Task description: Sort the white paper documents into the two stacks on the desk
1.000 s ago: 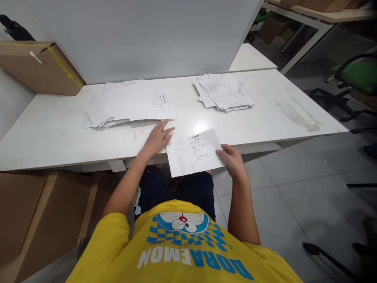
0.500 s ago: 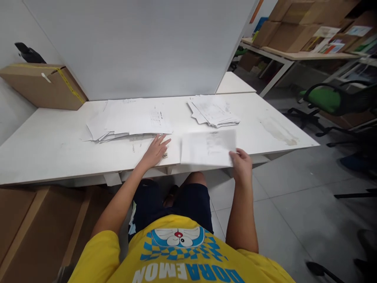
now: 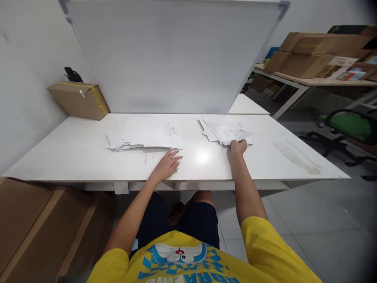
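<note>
My right hand (image 3: 238, 147) reaches out to the right pile of printed sheets (image 3: 224, 130) on the white table (image 3: 73, 151). Its fingers pinch the near edge of the top sheet (image 3: 232, 135), which lies on that pile. My left hand (image 3: 167, 165) rests flat on the table with fingers apart, just in front of the larger left pile of papers (image 3: 145, 136), holding nothing.
A white board (image 3: 171, 55) stands upright behind the table. A cardboard box (image 3: 78, 100) sits at the back left corner. More cardboard (image 3: 38, 224) lies under the table on the left. A green chair (image 3: 352, 125) and shelves with boxes (image 3: 318, 55) are at the right.
My right hand carried the printed sheet from in front of me forward and to the right onto the right pile. My left hand stayed on the table. My view tilted up.
</note>
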Available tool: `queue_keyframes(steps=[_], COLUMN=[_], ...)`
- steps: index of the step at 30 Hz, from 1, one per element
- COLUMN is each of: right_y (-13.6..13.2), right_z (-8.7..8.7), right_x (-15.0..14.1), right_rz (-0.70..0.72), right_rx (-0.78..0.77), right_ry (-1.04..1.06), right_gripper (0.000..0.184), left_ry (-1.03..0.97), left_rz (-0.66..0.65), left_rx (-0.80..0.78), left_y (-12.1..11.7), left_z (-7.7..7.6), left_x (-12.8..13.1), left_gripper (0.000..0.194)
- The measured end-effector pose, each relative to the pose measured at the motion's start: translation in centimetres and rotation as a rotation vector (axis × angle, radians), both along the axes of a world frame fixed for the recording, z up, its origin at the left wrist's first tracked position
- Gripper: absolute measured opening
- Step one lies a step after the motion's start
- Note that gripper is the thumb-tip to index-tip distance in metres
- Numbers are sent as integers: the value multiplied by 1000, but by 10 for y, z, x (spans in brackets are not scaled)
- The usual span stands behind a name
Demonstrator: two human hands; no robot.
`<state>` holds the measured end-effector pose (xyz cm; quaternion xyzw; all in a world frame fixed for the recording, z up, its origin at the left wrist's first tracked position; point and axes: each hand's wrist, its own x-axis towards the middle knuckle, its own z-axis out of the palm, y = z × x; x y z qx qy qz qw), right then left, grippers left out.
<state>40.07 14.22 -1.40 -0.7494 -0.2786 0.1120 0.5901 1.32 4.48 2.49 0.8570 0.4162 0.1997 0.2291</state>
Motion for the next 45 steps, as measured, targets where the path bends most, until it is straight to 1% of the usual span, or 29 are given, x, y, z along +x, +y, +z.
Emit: queue_keyframes(steps=[2, 4, 6, 8, 10, 12, 13, 14, 15, 16, 17, 19, 21, 22, 23, 24, 26, 28, 31, 34, 36, 37, 38, 39, 40, 41, 42, 43, 45], right_y=[0, 1, 2, 0, -4, -9, -11, -12, -12, -10, -8, -2, 1, 0, -1, -2, -5, -7, -8, -6, -3, -1, 2, 5, 8, 11, 13, 16, 20], right_z=[-1, -1, -1, -1, 0, 2, 4, 6, 8, 10, 11, 13, 14, 14, 13, 13, 11, 10, 11, 12, 12, 11, 11, 10, 9, 7, 6, 4, 1], right_x=[-1, -1, 1, 1, -4, -20, -33, -49, -69, -90, -112, -156, -192, -205, -214, -220, -224, -221, -213, -206, -200, -196, -191, -186, -181, -176, -171, -166, -159], right_rz=[-34, -43, -39, -54, -84, -51, 19, 127, 267, 449, 594, 697, 794, 828, 848, 851, 841, 841, 853, 916, 906, 856, 788, 717, 660, 628, 619, 624, 649], right_rx=[-80, -160, -259, -315, -270, -183, -156, -155, -177, -228, -294, -327, -364, -369, -358, -333, -274, -241, -229, -199, -144, -108, -70, -33, 2, 37, 74, 111, 180], right_ry=[-2, -10, -46, -88, -165, -330, -428, -520, -575, -580, -562, -560, -560, -566, -579, -594, -617, -593, -492, -338, -209, -143, -72, 11, 107, 216, 329, 432, 565], right_gripper=[47, 60, 74, 84, 85, 78, 71, 64, 55, 48, 45, 43, 44, 44, 45, 45, 46, 44, 36, 19, 12, 12, 13, 14, 16, 18, 20, 21, 23], left_ry=[-1, 1, -3, -20, -56, -123, -173, -239, -319, -413, -521, -780, -1065, -1198, -1307, -1386, -1466, -1486, -1441, -1245, -1014, -870, -715, -562, -420, -307, -232, -186, -167], left_rz=[1, 3, 5, 4, 1, 11, 38, 97, 186, 297, 416, 640, 810, 871, 905, 907, 839, 764, 721, 724, 739, 702, 624, 515, 375, 260, 185, 135, 92], left_rx=[-4, -9, -16, -19, -6, 27, 58, 101, 149, 190, 215, 192, 78, 15, -40, -85, -136, -154, -157, -115, 33, 144, 258, 360, 424, 448, 446, 430, 381], left_y=[-2, -4, -4, -4, -2, -1, 0, 1, 1, 1, 2, 3, 6, 7, 9, 12, 15, 18, 18, 17, 21, 26, 32, 41, 50, 60, 70, 78, 89], left_z=[1, 1, 0, -2, -6, -9, -11, -12, -14, -15, -16, -19, -20, -20, -20, -20, -18, -17, -21, -24, -21, -17, -12, -6, -1, 4, 6, 7, 5], left_x=[0, 1, 2, 3, 3, 2, 1, -1, -3, -5, -8, -14, -20, -23, -25, -27, -29, -30, -27, -22, -24, -28, -33, -40, -48, -55, -62, -67, -72], left_gripper=[54, 53, 52, 51, 50, 49, 50, 50, 50, 48, 45, 36, 31, 31, 33, 36, 44, 53, 58, 49, 41, 39, 37, 37, 37, 39, 42, 43, 39])
